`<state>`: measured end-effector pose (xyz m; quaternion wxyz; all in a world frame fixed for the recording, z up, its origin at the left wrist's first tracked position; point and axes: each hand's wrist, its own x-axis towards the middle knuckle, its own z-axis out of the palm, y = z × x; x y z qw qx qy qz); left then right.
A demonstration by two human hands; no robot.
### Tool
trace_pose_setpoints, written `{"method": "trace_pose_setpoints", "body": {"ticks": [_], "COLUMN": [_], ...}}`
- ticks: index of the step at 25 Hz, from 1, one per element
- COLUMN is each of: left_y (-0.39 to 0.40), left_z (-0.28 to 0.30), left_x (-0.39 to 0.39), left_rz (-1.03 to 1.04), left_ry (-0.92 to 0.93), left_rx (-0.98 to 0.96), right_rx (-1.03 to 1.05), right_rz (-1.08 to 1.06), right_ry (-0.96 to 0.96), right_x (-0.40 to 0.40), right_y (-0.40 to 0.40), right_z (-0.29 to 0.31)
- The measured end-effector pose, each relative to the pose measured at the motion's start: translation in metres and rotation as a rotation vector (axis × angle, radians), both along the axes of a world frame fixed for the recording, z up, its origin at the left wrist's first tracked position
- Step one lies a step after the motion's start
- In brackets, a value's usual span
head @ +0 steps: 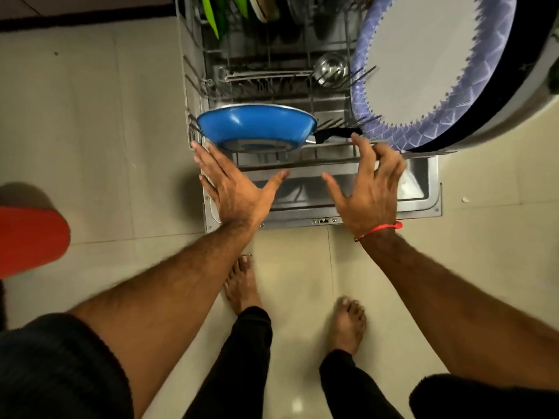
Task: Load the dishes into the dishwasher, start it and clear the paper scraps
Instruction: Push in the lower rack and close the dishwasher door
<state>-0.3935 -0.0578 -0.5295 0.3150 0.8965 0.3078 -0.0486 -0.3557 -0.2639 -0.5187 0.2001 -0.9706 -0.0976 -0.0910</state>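
A blue frying pan [254,128] with a black handle [335,135] stands on edge at the front of the pulled-out lower dishwasher rack [320,160]. My left hand [236,189] is flat and open, fingertips near the pan's lower left rim. My right hand [369,189] is open with spread, curled fingers at the rack's front rail, just below the handle's tip. Farther back in the rack stand green plates [216,13], other plates [266,7] and a steel bowl [331,68]. The open dishwasher door [302,216] lies under both hands.
A round table edge with a purple patterned cloth [423,68] overhangs the rack's right side. A red object [30,240] sits at the left edge. My bare feet [242,285] stand on the tiled floor. A small white scrap [465,200] lies right of the door.
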Motion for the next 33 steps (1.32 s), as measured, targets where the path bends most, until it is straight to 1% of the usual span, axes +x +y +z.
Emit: {"method": "trace_pose_setpoints", "body": {"ticks": [1,4,6,10,14,18,23,26,29,33], "left_y": [-0.003,-0.009,-0.01,-0.013,-0.009,0.002,0.021,0.03,0.04,0.05], "left_z": [-0.004,-0.018,-0.023,-0.027,-0.037,-0.038,-0.042,-0.046,-0.054,-0.061], "left_x": [0.002,0.003,0.005,0.013,0.026,0.066,0.131,0.165,0.199,0.243], "left_rz": [0.013,0.074,0.084,0.137,0.138,0.149,0.143,0.138,0.147,0.182], "left_ry": [-0.025,-0.105,-0.129,-0.162,-0.227,-0.285,-0.371,-0.45,-0.546,-0.631], "left_rx": [0.015,0.064,0.073,0.032,0.046,0.043,0.051,0.09,0.178,0.239], "right_rx": [-0.02,-0.102,-0.109,-0.037,-0.005,0.012,0.039,0.048,0.056,0.072], "right_rz": [0.004,0.085,0.151,0.092,0.09,0.096,0.104,0.099,0.118,0.117], "right_ry": [-0.025,0.048,0.057,-0.048,-0.152,-0.184,-0.265,-0.325,-0.441,-0.575], "right_x": [0.007,0.021,0.022,0.028,0.047,0.09,0.162,0.197,0.236,0.28], "right_y": [-0.002,-0.006,-0.004,0.005,0.01,0.018,0.034,0.043,0.048,0.059], "right_z": [0.001,-0.008,-0.02,-0.036,-0.05,-0.054,-0.059,-0.064,-0.07,-0.076]}}
